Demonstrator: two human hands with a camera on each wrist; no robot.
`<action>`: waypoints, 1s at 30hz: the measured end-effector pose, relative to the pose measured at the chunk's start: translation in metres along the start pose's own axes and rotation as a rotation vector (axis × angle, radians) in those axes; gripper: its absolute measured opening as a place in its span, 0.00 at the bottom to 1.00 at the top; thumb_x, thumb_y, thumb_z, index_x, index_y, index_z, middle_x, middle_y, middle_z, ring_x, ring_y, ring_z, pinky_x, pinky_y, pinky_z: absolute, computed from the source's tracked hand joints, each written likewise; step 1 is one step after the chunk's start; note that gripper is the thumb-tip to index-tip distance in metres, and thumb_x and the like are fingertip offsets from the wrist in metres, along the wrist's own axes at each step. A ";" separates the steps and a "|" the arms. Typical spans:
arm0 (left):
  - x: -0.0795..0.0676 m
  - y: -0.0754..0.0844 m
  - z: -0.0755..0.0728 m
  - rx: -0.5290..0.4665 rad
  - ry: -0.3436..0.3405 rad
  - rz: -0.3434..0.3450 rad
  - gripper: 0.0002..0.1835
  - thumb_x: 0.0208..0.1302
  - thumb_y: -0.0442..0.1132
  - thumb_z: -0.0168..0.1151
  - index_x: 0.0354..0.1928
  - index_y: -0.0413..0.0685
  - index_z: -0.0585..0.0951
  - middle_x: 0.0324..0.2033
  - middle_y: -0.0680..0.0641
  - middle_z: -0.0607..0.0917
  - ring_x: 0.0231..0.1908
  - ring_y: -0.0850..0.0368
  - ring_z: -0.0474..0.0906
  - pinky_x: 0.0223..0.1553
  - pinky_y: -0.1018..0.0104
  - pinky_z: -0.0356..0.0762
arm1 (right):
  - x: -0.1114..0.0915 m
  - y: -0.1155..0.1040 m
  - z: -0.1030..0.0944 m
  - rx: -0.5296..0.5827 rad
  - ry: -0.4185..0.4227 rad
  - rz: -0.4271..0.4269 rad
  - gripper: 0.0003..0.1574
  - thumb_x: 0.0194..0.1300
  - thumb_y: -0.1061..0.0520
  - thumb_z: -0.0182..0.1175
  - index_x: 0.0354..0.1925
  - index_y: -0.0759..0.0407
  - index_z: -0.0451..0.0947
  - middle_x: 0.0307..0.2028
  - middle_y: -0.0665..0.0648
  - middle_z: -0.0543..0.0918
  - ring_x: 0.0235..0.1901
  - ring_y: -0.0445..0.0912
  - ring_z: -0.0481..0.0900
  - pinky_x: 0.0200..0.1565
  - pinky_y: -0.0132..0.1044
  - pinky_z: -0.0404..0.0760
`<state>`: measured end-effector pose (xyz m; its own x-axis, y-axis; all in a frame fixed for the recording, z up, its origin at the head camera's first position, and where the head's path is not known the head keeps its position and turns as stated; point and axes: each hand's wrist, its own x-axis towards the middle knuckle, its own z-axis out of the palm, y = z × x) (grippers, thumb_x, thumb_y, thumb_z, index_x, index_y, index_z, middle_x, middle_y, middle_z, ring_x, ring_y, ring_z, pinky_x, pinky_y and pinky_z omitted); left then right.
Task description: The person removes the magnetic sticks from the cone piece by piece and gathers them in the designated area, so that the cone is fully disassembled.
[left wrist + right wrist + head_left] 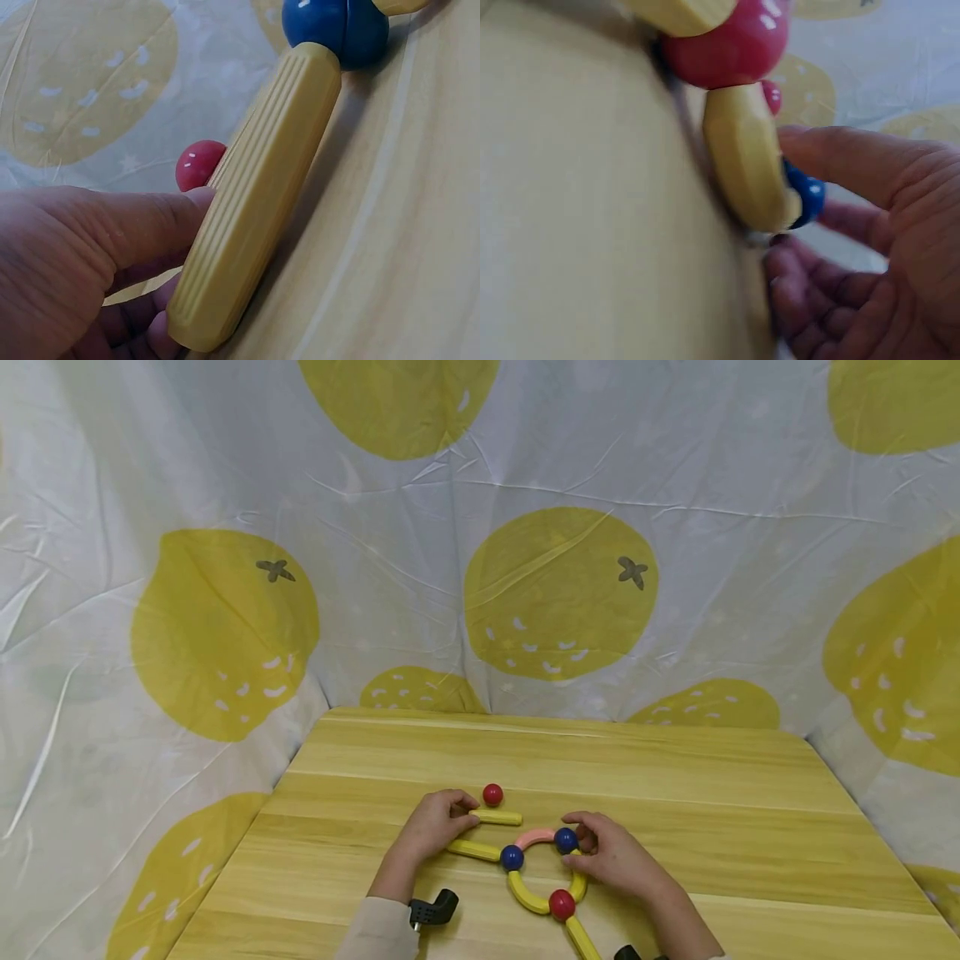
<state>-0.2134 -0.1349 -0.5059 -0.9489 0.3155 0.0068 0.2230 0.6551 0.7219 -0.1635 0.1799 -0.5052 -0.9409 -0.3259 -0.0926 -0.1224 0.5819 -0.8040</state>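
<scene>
A ring of toy building pieces lies on the table: a pink curved rod [537, 837], a yellow curved rod [527, 894], another yellow curved rod [742, 161], two blue balls, and a red ball [562, 905]. A straight yellow rod [476, 850] joins the left blue ball [512, 857]; a second straight rod [582, 938] joins the red ball. My left hand [435, 821] pinches the left end of a loose yellow rod [500, 817], just beyond the joined one. Thumb and fingers of my right hand [611, 852] hold the right blue ball [566, 840].
A loose-looking red ball [492, 794] sits just behind the left hand's rod. The wooden table [675, 768] meets a lemon-printed cloth [712, 602] at its back and sides. A black wrist device [435, 909] sits by the left sleeve.
</scene>
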 end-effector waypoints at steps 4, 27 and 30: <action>-0.002 0.002 -0.004 0.016 0.006 -0.021 0.14 0.65 0.43 0.71 0.50 0.48 0.85 0.46 0.48 0.87 0.44 0.56 0.81 0.49 0.55 0.80 | -0.008 -0.013 -0.005 -0.063 -0.077 0.078 0.48 0.57 0.48 0.77 0.69 0.61 0.68 0.34 0.54 0.78 0.30 0.46 0.73 0.30 0.34 0.71; -0.023 0.031 -0.033 -0.012 -0.370 -0.143 0.11 0.50 0.38 0.81 0.34 0.49 0.87 0.30 0.54 0.85 0.33 0.57 0.75 0.36 0.63 0.71 | -0.016 -0.019 -0.013 -0.181 0.012 0.123 0.42 0.63 0.54 0.72 0.70 0.60 0.68 0.29 0.49 0.80 0.26 0.44 0.74 0.28 0.34 0.71; -0.022 0.033 -0.026 0.001 -0.401 -0.131 0.10 0.50 0.36 0.81 0.33 0.49 0.87 0.30 0.55 0.85 0.32 0.58 0.75 0.36 0.64 0.72 | -0.017 -0.019 -0.014 -0.163 0.026 0.139 0.41 0.63 0.57 0.71 0.70 0.61 0.68 0.29 0.50 0.81 0.25 0.44 0.77 0.28 0.34 0.74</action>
<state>-0.1909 -0.1383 -0.4639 -0.8074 0.4717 -0.3545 0.1069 0.7077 0.6983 -0.1499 0.1850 -0.4805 -0.9598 -0.2159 -0.1794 -0.0381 0.7334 -0.6788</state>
